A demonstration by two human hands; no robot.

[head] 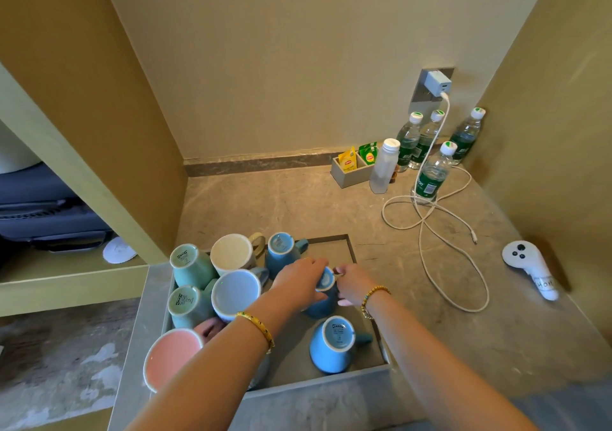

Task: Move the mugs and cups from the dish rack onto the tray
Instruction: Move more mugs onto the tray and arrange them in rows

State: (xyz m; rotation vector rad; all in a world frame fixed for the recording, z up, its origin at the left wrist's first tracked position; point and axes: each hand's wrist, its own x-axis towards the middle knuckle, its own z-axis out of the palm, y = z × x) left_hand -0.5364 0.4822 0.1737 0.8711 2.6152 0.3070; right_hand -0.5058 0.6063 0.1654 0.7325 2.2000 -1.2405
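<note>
Several mugs stand upside down in a sunken grey tray [351, 248] set into the counter. At its middle is a blue mug [323, 301]: my left hand [298, 281] grips its left side and my right hand [352, 286] holds its right side. Another blue mug [331, 344] sits in front of it and a third [281, 253] behind. On the left are two green mugs [190, 265] [187, 304], a cream mug [231, 253], a pale blue mug [235, 293] and a pink mug [172, 357]. No dish rack is in view.
A white cable [427, 228] loops over the stone counter from a wall charger [437, 83]. Water bottles [430, 175], a white bottle [384, 165] and a tea-bag box [351, 170] stand at the back right. A white controller [530, 266] lies at the right. A wooden panel rises left.
</note>
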